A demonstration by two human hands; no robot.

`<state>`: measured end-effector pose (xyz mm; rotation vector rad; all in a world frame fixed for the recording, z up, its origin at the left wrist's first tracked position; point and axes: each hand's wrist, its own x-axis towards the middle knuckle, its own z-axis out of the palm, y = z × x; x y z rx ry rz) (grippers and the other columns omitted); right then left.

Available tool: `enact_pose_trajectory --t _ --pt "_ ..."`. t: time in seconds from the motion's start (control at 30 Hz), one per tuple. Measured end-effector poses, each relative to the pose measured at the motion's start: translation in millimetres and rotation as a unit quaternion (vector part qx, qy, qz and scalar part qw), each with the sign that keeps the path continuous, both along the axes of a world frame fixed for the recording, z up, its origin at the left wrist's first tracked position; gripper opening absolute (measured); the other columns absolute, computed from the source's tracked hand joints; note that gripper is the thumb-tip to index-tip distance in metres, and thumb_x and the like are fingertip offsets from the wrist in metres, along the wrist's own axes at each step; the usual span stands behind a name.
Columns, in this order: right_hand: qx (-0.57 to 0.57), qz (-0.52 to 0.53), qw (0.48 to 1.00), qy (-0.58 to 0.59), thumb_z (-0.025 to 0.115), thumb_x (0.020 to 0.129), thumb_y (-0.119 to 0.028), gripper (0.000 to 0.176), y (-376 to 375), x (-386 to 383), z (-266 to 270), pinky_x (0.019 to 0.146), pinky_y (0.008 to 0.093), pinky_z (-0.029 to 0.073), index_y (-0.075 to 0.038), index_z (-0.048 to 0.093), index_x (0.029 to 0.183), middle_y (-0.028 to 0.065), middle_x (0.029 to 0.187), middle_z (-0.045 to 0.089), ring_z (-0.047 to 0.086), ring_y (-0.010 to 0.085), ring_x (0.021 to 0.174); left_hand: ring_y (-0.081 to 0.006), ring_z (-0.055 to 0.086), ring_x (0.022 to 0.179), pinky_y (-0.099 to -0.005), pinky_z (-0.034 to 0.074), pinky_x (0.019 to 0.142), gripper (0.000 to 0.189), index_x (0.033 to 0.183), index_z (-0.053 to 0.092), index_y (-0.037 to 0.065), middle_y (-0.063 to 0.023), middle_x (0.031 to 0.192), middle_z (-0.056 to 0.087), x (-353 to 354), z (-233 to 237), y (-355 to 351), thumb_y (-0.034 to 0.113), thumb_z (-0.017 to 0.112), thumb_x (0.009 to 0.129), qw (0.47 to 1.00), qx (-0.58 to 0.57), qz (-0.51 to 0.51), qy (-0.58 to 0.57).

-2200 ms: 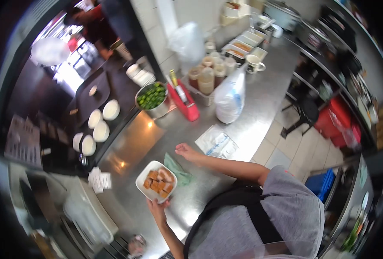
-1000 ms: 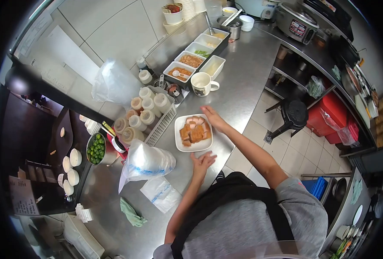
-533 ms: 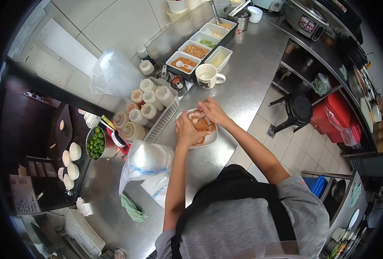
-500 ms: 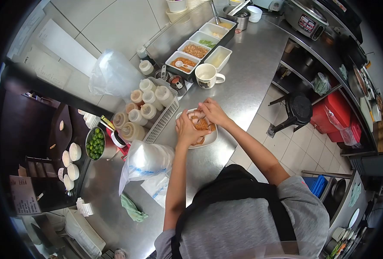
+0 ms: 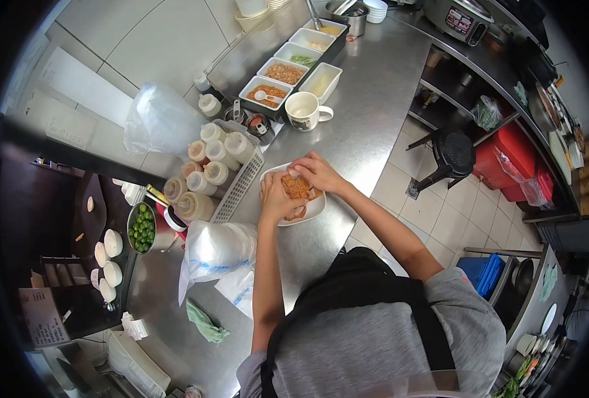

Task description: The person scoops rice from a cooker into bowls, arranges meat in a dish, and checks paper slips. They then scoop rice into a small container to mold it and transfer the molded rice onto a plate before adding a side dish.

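A white dish [image 5: 317, 209] stands on the steel counter, holding chopped pieces of golden-brown, crisp-skinned meat [image 5: 297, 188]. My left hand [image 5: 276, 200] curves round the left side of the pieces, its thumb near their lower edge. From the upper right, my right hand [image 5: 314, 172] has its bent fingers pressed on the far end of the pieces. Together both hands squeeze the meat into a group over the dish. The fingertips are partly hidden behind the meat.
A white basket [image 5: 240, 186] of squeeze bottles [image 5: 216, 174] is left of the dish. Beyond it are a mug [image 5: 303, 111] and tubs of toppings [image 5: 283, 71]. Stacked clear plastic lids or bags [image 5: 218, 249], a green cloth [image 5: 205, 323] and a bowl of limes [image 5: 143, 229] lie nearer left.
The meat pieces are now drawn closer together between my hands, with more browned skin facing up. My right fingers have moved slightly inward. The whole view has shifted a little.
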<state>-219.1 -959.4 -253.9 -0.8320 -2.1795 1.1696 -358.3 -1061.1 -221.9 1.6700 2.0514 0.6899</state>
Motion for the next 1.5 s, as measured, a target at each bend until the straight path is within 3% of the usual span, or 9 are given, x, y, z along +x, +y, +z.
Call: enact_pose_trajectory --t 0.4,0.7,0.83,0.9,1.0,1.13,1.3,1.43,1.5 --pt "-0.012 -0.09 0.996 -0.015 0.053 0.082 -0.016 0.02 -4 8 22 0.079 0.0379 0.044 0.001 0.063 0.086 0.0185 0.092 0.056 0.054 0.0339 0.087 -0.0304 0.041 0.101 -0.0382 0.036 0.089 0.078 0.109 0.051 0.009 -0.0105 0.104 0.046 -4 3 6 0.029 0.083 0.041 0.999 -0.019 -0.019 -0.024" --pt "0.045 -0.044 0.997 -0.037 0.056 0.077 -0.011 0.019 -5 7 8 0.082 0.0378 0.044 0.001 0.064 0.089 0.0193 0.094 0.056 0.055 0.0354 0.09 -0.0302 0.044 0.102 -0.0372 0.038 0.089 0.072 0.106 0.053 0.008 -0.0119 0.105 0.048 -3 0 4 0.028 0.082 0.044 0.998 -0.01 -0.038 -0.043" --pt "0.13 -0.104 0.986 0.023 0.058 0.075 -0.011 0.014 -19 11 12 0.077 0.0398 0.043 -0.003 0.063 0.085 0.0163 0.093 0.058 0.056 0.0336 0.084 -0.0326 0.046 0.105 -0.0386 0.037 0.09 0.08 0.112 0.05 0.004 -0.014 0.107 0.05 -7 1 8 0.034 0.081 0.045 0.995 -0.014 -0.06 -0.076" --pt "0.173 -0.175 0.969 0.021 0.06 0.072 -0.01 0.011 -35 21 45 0.072 0.0398 0.042 -0.005 0.063 0.082 0.0127 0.088 0.06 0.058 0.0303 0.079 -0.0321 0.047 0.107 -0.0381 0.037 0.091 0.076 0.115 0.049 0.001 -0.0157 0.11 0.051 -10 0 9 0.039 0.077 0.055 0.99 -0.035 -0.061 -0.119" --pt "0.21 -0.017 0.97 -0.119 0.058 0.072 -0.011 0.008 -63 36 55 0.066 0.0366 0.04 -0.012 0.063 0.078 0.0056 0.08 0.062 0.059 0.0217 0.074 -0.0324 0.048 0.108 -0.0365 0.036 0.093 0.063 0.117 0.048 -0.002 -0.0185 0.113 0.052 -16 -16 18 0.04 0.064 0.073 0.975 -0.056 -0.022 -0.213" --pt "0.388 0.1 0.903 -0.154 0.054 0.071 -0.015 0.012 -73 17 26 0.066 0.0337 0.039 -0.017 0.064 0.078 0.0004 0.067 0.062 0.06 0.0145 0.068 -0.0329 0.05 0.108 -0.0333 0.036 0.093 0.048 0.117 0.048 -0.005 -0.0221 0.115 0.053 -13 -13 19 0.034 0.043 0.09 0.94 -0.073 0.038 -0.331" --pt "0.452 0.211 0.831 -0.246 0.052 0.076 -0.02 0.014 -71 5 29 0.066 0.0307 0.043 -0.019 0.065 0.082 0.0 0.061 0.06 0.06 0.0136 0.059 -0.0311 0.052 0.106 -0.0332 0.038 0.091 0.057 0.114 0.05 -0.005 -0.0228 0.113 0.054 -17 -10 18 0.043 0.031 0.092 0.956 -0.025 0.089 -0.278" --pt "0.459 0.222 0.831 -0.224 0.052 0.076 -0.018 0.014 -68 -2 17 0.063 0.0309 0.045 -0.018 0.064 0.084 0.0018 0.061 0.06 0.06 0.0156 0.056 -0.0309 0.053 0.105 -0.0336 0.038 0.09 0.06 0.112 0.052 -0.005 -0.0232 0.111 0.055 -23 -16 18 0.045 0.027 0.092 0.938 -0.037 0.111 -0.325" --pt "0.434 0.218 0.851 -0.199 0.052 0.076 -0.019 0.014 -70 -5 25 0.061 0.0314 0.045 -0.018 0.064 0.084 0.0024 0.062 0.061 0.06 0.0168 0.056 -0.0259 0.054 0.102 -0.0315 0.037 0.091 0.053 0.113 0.052 -0.006 -0.0197 0.11 0.057 -28 -31 19 0.04 0.036 0.092 0.931 -0.007 0.117 -0.346"
